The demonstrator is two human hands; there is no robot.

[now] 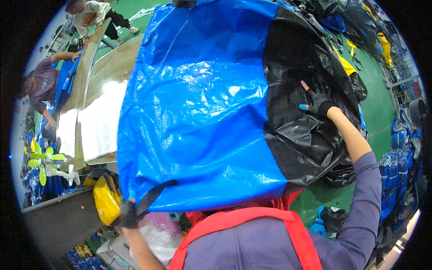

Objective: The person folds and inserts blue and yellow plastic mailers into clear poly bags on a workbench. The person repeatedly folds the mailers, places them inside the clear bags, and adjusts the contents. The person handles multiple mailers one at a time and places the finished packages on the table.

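A large glossy blue tarpaulin sheet (pixel 198 108) with a black section (pixel 297 81) is spread out in front of me and fills the middle of the view. My left hand (pixel 128 213), in a dark glove, grips the sheet's near left corner by a black strap (pixel 153 195). My right hand (pixel 317 100), in a black glove with coloured fingertips, lies flat on the black section at the right, fingers apart. My arm in a purple sleeve reaches up to it. A red apron strap crosses my chest.
Long shiny metal tables (pixel 101 99) run away on the left. Two people (pixel 42 87) work beside them. Heaps of black, blue and yellow material (pixel 360 40) lie on the green floor at the right. A yellow item (pixel 105 200) and a small fan (pixel 47 164) sit at lower left.
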